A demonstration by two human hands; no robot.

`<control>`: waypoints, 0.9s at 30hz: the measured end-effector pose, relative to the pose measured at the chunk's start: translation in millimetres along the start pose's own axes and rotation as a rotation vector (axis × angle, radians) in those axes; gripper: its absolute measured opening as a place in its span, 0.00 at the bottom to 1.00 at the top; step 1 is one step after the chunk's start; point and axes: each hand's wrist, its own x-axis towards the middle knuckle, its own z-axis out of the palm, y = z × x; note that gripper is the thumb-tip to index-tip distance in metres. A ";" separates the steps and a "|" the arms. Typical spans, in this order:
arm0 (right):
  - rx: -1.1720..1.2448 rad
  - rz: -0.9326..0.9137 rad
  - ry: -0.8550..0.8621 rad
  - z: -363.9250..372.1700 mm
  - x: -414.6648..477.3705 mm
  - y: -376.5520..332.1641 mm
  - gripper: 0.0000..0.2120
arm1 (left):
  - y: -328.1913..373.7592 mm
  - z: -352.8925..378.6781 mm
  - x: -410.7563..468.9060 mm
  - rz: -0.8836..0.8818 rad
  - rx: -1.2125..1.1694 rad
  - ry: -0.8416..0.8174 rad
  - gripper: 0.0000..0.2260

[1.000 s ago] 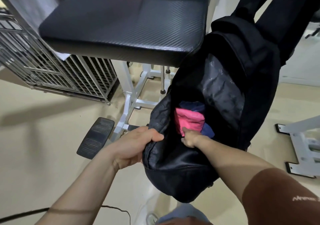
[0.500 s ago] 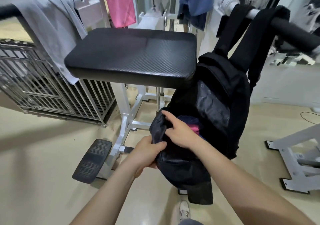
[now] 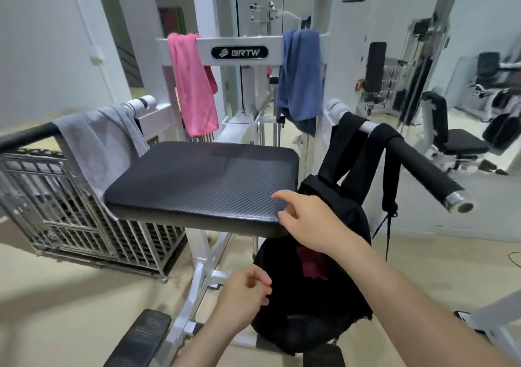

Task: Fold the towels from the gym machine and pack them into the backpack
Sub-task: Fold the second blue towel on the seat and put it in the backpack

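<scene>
- Head view: I am looking at the backpack (image 3: 304, 318) hanging by its straps from the machine's right handle bar (image 3: 423, 175), just beside the black seat pad (image 3: 203, 183) and partly under its near right corner.
- Its mouth is gaping open, and a reddish-pink folded towel (image 3: 311, 262) is showing inside, so I am judging at least one towel as already packed; anything deeper is lost in shadow.
- Three towels are hanging unfolded on the machine: a pink towel (image 3: 193, 84) and a blue towel (image 3: 300, 76) over the top crossbar, and a grey towel (image 3: 98, 143) draped over the left handle bar and touching the pad's left edge.
- My right hand (image 3: 310, 222) is hovering above the backpack at the pad's corner, its fingers loosely spread, the forefinger pointing out, carrying nothing.
- My left hand (image 3: 242, 296) is sitting at the backpack's left edge with its fingers curled; it is blurring, so I cannot tell whether it is pinching the fabric or only lying beside it.
- I am reckoning the job as partway through, with three towels waiting to be fetched, folded and packed.
- A wire crate (image 3: 84, 225) is standing on the floor to the left, well apart from the backpack.
</scene>
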 end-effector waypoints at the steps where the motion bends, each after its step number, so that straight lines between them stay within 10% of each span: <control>1: 0.035 -0.002 0.020 -6.9 10.4 4.3 0.18 | 22.0 -2.7 -2.2 0.086 0.005 -0.007 0.11; 7: 0.320 -0.001 0.202 -40.1 75.5 21.2 0.18 | 137.8 -23.3 16.2 0.566 -0.085 0.232 0.14; 14: 0.620 0.134 0.354 -59.9 158.9 16.7 0.26 | 199.3 -56.4 98.0 0.585 0.106 0.466 0.13; 27: -0.310 0.361 0.364 -73.4 314.5 45.7 0.30 | 267.3 -88.6 288.6 0.715 0.704 0.199 0.20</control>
